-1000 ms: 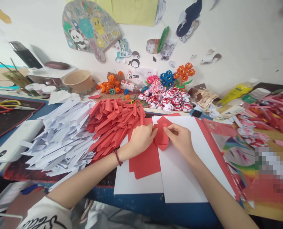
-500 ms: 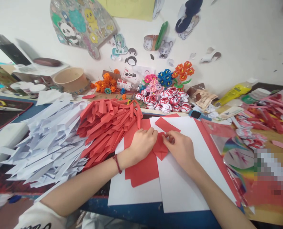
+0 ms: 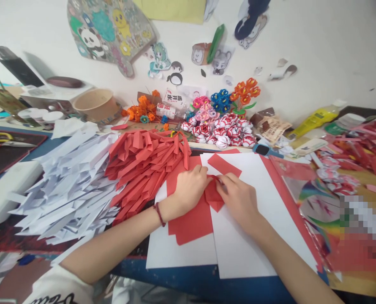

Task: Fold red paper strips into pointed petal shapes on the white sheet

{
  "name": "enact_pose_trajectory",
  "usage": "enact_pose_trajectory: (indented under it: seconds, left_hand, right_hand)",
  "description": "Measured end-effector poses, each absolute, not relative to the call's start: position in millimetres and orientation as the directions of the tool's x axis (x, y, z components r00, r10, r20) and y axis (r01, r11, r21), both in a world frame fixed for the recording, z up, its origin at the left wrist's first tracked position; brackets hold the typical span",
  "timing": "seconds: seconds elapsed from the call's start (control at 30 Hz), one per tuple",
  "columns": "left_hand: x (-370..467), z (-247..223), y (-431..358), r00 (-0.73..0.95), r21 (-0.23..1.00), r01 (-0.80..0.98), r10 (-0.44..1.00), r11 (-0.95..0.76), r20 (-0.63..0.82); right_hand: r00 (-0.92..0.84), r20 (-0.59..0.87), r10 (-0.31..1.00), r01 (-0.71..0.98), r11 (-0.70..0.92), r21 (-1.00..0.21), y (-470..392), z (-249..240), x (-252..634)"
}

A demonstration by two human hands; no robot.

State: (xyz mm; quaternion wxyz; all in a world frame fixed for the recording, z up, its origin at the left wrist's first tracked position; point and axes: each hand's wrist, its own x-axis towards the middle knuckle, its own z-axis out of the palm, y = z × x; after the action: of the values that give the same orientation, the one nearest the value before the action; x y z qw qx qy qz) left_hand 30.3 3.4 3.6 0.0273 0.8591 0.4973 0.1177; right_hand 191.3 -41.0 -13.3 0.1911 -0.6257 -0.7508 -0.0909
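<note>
Paper [image 3: 213, 199], red and part-folded, sits between my two hands, over the seam of the red sheets [image 3: 192, 221] at 8 o'clock and the white sheet [image 3: 245, 249] at 5. Left hand [image 3: 189, 188] pinches its upper edge at about 11 o'clock, right hand [image 3: 241, 200] at about 1, fingers nearly together; exact fingertip contact hidden. Risks, my guess: uneven pull from the two pinches could skew the crease or tear the top edge; a slack right thumb could let the fold spring open; my knuckles could nudge the loose red strip [image 3: 224, 165] at 1 o'clock or brush the red strip pile [image 3: 146, 164] at 10. Versus one second ago: the piece lay flatter and wider, strip partly covered; now its top is bunched between closer fingertips, strip clear.
</note>
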Motion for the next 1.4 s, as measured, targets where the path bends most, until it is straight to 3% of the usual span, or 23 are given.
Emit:
enact_pose_trajectory:
  seconds: [0.33,0.6,0.87,0.97,1.27,1.4]
  left_hand:
    - [24,6,-8,0.42,0.245,0.86,0.893,-0.448,0.163]
    - [25,1,-12,0.445,0.421,0.757,0.866,-0.5,0.228]
    - [19,-3,-3,0.306,0.756,0.545,0.926,-0.362,0.223]
    - [20,-6,3,0.25,0.828,0.479,0.949,-0.292,0.19]
    - [19,-9,5,0.255,0.829,0.488,0.953,-0.273,0.164]
    - [18,-5,0,0.314,0.716,0.602,0.929,-0.353,0.195]
  right_hand:
    - [-0.234,0.397,0.888,0.97,0.238,0.041,-45,-15,189]
    - [-0.221,0.358,0.907,0.972,0.233,0.011,-48,-14,186]
    - [-0.16,0.386,0.909,0.981,0.189,-0.038,-49,-16,185]
    - [-0.106,0.414,0.904,0.988,0.143,-0.059,-50,-15,182]
    - [-0.137,0.42,0.897,0.982,0.179,-0.062,-52,-15,183]
    - [-0.175,0.421,0.89,0.98,0.2,-0.016,-53,-14,183]
